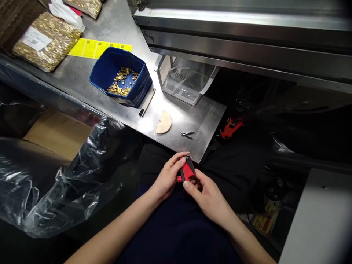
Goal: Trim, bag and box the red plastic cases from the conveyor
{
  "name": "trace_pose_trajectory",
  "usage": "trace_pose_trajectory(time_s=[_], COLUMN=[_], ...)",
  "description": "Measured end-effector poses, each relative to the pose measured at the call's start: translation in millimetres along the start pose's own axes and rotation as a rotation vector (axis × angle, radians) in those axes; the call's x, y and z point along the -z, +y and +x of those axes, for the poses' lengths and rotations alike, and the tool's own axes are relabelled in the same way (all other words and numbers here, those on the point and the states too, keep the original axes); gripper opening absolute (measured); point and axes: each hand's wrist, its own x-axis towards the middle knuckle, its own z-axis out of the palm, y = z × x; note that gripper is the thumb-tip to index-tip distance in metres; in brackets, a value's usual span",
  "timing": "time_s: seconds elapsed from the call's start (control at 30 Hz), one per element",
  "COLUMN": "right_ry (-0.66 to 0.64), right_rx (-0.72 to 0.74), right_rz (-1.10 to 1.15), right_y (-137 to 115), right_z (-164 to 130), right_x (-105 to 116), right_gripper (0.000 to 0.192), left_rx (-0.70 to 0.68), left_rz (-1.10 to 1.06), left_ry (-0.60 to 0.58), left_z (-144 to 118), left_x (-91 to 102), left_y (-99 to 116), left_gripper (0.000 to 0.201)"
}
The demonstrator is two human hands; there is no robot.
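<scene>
Over my lap, near the front corner of the metal table, a small red-and-black block-shaped object [188,171] is gripped between both hands. My left hand [172,172] wraps its left side, thumb on the upper face. On the lower right, my right hand [202,189] pinches it with thumb and fingers. A short red part sticks out at its lower left; its exact kind is unclear. On the table ahead lie a nail clipper [188,134] and a pale half-round disc [164,122]. Farther back stands a blue bin [96,71] holding many small gold-coloured pieces.
A clear plastic drawer [187,86] sits under the metal machine frame [233,40]. Beside the bin lie a flat bar [147,102] and yellow labels [96,48]. Bags of gold pieces [52,40] rest at back left. Plastic-lined boxes [63,183] stand left; orange-handled tool [231,128] right.
</scene>
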Motion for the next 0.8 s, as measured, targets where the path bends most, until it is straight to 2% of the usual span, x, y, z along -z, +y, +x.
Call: trace_pose_trajectory(time_s=[0.17, 0.27, 0.37, 0.47, 0.57, 0.6, 0.7, 0.8], right_ry=[0.092, 0.109, 0.071, 0.017, 0.006, 0.009, 0.066, 0.124], right_rx=[-0.025, -0.045, -0.038, 0.085, 0.197, 0.235, 0.377, 0.498], right_rz=[0.023, 0.046, 0.106, 0.069, -0.151, -0.243, -0.449, -0.502], right_y=[5.6, 7.4, 8.5, 8.5, 9.2, 9.9, 12.5, 12.0], right_z=[3.3, 9.2, 10.5, 5.0, -1.9, -3.4, -5.0, -5.6], right_x=[-9.8, -12.4, -8.4, 0.4, 6.3, 6.5, 2.7, -1.4], right_gripper=[0.015, 0.033, 0.053, 0.049, 0.032, 0.035, 0.041, 0.024], left_rx=[-0.230, -0.291, -0.296, -0.183, 0.026, 0.073, 0.180, 0.238], left_rz=[0.357, 0.449, 0.452, 0.259, -0.035, -0.081, -0.127, -0.132], left_ry=[0.054, 0.057, 0.040, 0.081, 0.128, 0.127, 0.104, 0.071], left_z=[-6.1, -10.5, -11.5, -8.0, -3.7, -3.0, -3.1, -5.0], left_x=[-1.6, -1.2, 0.1, 1.9, 3.6, 4.0, 4.4, 4.6], left_y=[1.2, 1.8, 1.4, 3.2, 7.3, 8.7, 11.1, 12.0], left_gripper=[0.033, 0.033, 0.032, 0.031, 0.034, 0.036, 0.041, 0.045])
